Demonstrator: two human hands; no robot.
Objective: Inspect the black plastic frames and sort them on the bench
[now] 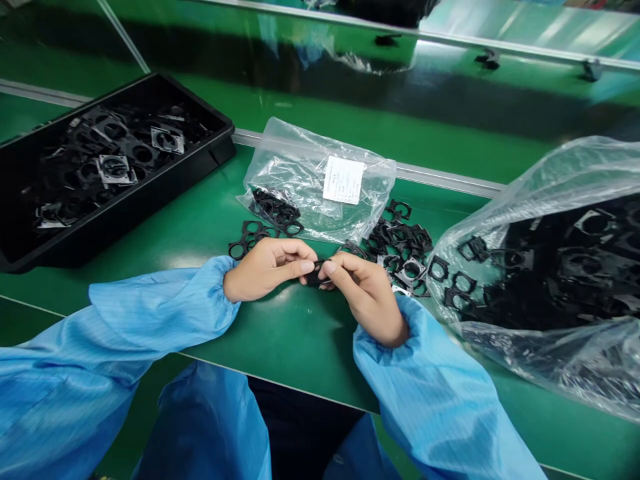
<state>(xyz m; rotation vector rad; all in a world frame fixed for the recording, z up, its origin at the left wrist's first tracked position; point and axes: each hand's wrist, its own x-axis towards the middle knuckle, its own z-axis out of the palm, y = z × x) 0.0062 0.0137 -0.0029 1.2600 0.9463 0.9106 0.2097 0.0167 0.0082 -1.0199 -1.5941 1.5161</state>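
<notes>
Between my two hands is a small black plastic part (316, 274), mostly covered by my fingers. My left hand (273, 267) pinches its left side with thumb and fingers. The right hand (364, 288) grips the other side the same way. Just behind my left hand lie several black ring-shaped frames (253, 233), some at the mouth of a clear plastic bag (300, 167) with a white label (344, 180). To the right of my right hand is a loose heap of square black frames with round holes (400, 243), a few showing silvery faces.
A black bin (200, 150) full of similar frames stands at the left. At the right a large clear bag (475, 220) holds many more. A metal rail (445, 179) crosses the green table (295, 347) behind the labelled bag.
</notes>
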